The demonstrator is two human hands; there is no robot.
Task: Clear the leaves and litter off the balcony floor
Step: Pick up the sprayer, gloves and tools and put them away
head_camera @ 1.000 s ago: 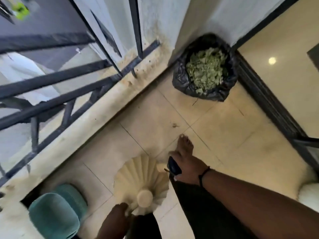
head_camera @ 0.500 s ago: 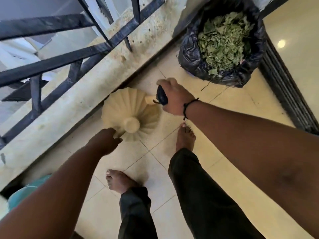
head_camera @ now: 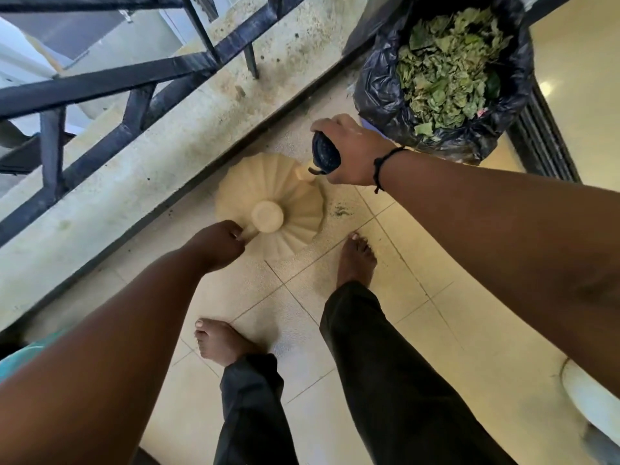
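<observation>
A black bin bag (head_camera: 379, 88) stands on the floor at the top right, filled with green leaves (head_camera: 446, 72). My left hand (head_camera: 218, 245) grips the short handle of a cream ribbed, fan-shaped dustpan (head_camera: 278, 182), held over the tiles beside the ledge. My right hand (head_camera: 352, 149) is curled round a dark blue brush handle (head_camera: 324, 155), just left of the bag and above the dustpan's far edge. The brush head is hidden. A small smear of green leaf crumbs (head_camera: 342, 209) lies on the tile right of the dustpan.
A dark metal railing (head_camera: 134, 78) on a stained concrete ledge (head_camera: 134, 182) runs along the left. A sliding-door track (head_camera: 543, 135) lies right of the bag. My bare feet stand on the cream tiles. A teal object (head_camera: 20, 357) sits at the lower left, a white one (head_camera: 590, 397) at the right edge.
I have stepped toward the bag, which now sits much closer. Both hands and the dustpan have moved up toward it, and my left hand has come round onto the dustpan's handle.
</observation>
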